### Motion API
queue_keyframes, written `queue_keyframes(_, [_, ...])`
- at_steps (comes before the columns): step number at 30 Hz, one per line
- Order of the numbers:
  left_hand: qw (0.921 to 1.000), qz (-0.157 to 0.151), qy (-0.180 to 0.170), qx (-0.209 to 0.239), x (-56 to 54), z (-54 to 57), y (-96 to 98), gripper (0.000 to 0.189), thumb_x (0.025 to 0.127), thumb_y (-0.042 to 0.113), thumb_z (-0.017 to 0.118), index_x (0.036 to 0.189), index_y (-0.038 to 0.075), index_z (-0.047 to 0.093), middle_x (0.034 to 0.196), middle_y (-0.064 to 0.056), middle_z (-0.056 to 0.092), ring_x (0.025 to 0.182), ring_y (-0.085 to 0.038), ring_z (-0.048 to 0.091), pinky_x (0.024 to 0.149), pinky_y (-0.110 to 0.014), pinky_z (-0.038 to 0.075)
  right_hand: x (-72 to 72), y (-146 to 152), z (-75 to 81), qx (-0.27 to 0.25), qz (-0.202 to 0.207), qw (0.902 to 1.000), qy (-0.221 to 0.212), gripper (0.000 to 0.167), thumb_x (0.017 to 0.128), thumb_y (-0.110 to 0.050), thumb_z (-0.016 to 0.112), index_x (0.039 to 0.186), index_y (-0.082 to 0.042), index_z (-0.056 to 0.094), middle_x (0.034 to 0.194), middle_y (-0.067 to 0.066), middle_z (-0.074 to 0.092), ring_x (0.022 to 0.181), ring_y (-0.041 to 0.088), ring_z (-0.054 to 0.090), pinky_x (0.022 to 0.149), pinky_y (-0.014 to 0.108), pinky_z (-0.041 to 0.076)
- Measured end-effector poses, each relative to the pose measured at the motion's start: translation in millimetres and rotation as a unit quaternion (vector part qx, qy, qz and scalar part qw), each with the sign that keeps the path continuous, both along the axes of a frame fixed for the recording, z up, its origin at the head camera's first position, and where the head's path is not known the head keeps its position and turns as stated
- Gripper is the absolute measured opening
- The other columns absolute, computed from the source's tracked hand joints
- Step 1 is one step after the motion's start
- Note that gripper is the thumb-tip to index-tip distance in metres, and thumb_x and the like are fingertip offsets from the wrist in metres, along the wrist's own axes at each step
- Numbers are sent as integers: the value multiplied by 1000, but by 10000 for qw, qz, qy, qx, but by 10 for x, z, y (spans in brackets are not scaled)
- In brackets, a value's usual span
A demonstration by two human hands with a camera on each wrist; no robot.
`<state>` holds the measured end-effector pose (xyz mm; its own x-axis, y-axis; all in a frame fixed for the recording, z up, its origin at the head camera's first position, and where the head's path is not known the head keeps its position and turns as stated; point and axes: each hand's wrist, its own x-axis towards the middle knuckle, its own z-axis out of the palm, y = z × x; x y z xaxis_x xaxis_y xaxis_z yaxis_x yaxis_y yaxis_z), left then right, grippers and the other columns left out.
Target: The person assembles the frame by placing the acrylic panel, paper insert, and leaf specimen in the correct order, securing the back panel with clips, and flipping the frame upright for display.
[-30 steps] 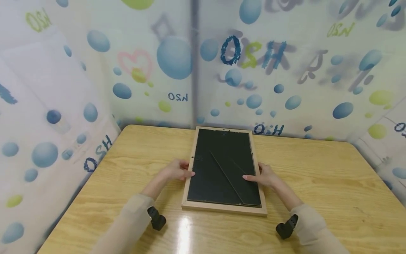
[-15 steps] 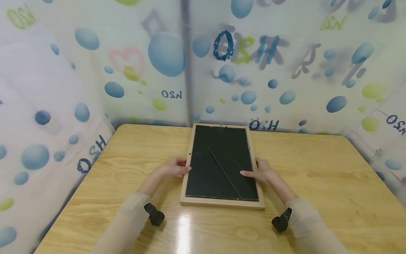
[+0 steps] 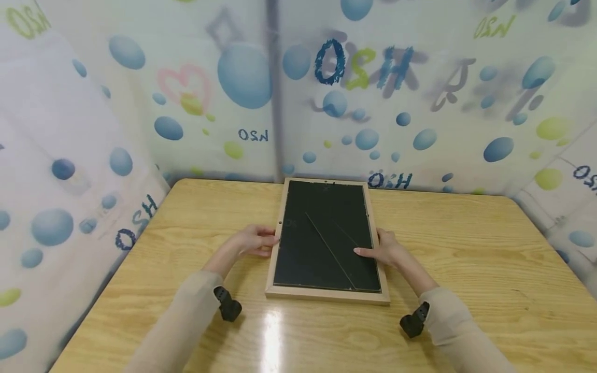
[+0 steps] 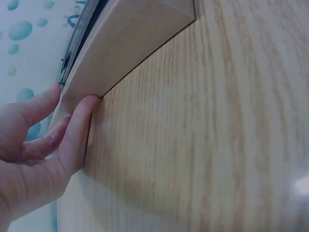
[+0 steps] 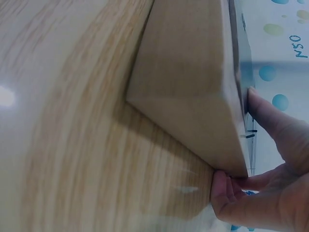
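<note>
Wooden frame [image 3: 327, 296], black backing [image 3: 328, 230] up, lying toward 12 o'clock on table [image 3: 443, 233]. Right hand [image 3: 387, 250] grips 3 o'clock side, thumb on backing; left hand [image 3: 254, 241] pinches 9 o'clock rim shallowly. Risk: uneven lift, left slipping.

Frame [image 3: 327, 296] underside hidden, face to the table [image 3: 466, 243]. Right hand [image 3: 386, 250]: fingers partly behind the frame's side, head view. Faint marks on black panel [image 3: 331, 228] — too small to read. Left sleeve [image 3: 174, 318], right sleeve [image 3: 459, 331] cut by bottom edge. Wrist views: frame runs out at top — left hand [image 4: 36, 176], right hand cropped sideways.
</note>
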<state>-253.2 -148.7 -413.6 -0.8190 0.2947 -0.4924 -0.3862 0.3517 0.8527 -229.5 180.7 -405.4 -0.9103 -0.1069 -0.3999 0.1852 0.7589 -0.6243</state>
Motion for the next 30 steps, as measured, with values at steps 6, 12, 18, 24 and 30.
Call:
queue_keyframes(6, [9998,-45,-118,-170,-66,29,22,49,91,11,55,131,-7,34,126,-23,43,99,-23,57,83,-36,52,-3,14,0,109,-20,9999,-4,96,79,-44,67,141,8,16,141,34,20,128,45,28,103,53,31])
queue_keyframes(12, [9981,-221,-211,-526,-115,75,63,45,88,12,59,123,-4,35,120,-20,45,89,-18,57,76,-32,54,9,19,-15,84,-71,9999,1,96,79,-44,68,141,8,15,140,34,18,126,44,27,103,55,29])
queue_keyframes(18, [9854,-477,10,-1634,-129,166,169,36,85,16,64,105,1,37,99,-12,47,72,-14,52,57,-22,49,31,5,-16,22,18,10000,37,93,80,-44,66,140,7,17,140,34,15,126,45,26,102,55,30])
queue_keyframes(24, [9766,-604,252,-2050,-120,217,234,32,87,15,61,104,-1,39,94,-11,49,67,-13,51,50,-19,46,31,-2,-8,-17,-50,10000,48,93,81,-44,66,141,7,16,140,35,14,126,45,27,102,55,30])
queue_keyframes(30, [9752,-595,353,-2104,-102,199,258,29,88,14,59,101,0,38,88,-9,45,66,-14,48,48,-19,44,29,-3,6,5,-24,10000,46,93,80,-43,66,140,7,17,139,34,17,123,44,31,101,54,32])
